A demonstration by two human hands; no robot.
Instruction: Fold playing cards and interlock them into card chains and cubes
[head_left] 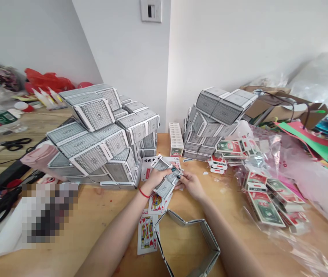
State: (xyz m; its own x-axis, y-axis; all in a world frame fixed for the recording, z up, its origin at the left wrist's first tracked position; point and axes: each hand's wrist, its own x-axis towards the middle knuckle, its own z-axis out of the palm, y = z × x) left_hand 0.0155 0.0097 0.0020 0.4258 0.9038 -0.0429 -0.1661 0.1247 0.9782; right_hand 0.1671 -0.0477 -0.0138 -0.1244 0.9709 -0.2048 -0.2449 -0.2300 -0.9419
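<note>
A folded playing-card piece [166, 184], grey-backed, is held just above the desk [100, 219] near the middle of the view. It is gripped from both sides. The left hand [156, 177] is closed on its 9 o'clock side with the fingers [173, 169] curled over the top, and the right hand [192, 185] is pinched on its 3 o'clock side. The piece thus lies between the two hands and touches both, so neither hand is the nearer. Its long axis appears to run roughly from 12 to 6 o'clock, though the middle is partly covered by fingers and this cannot be told surely.

Just below the piece, at 6 o'clock, a face card [156, 202] is seen lying on the desk. A king of hearts [147, 232] lies nearer the person, and a zigzag ring of folded cards [210, 236] lies just beside it at 3 o'clock.

A large pile of card blocks [94, 134] is stacked at 10 o'clock of the hands. A smaller pile of card blocks [216, 115] stands at 1 o'clock. Card boxes [263, 206] in clear bags are spread at 3 o'clock, well apart from the hands.
</note>
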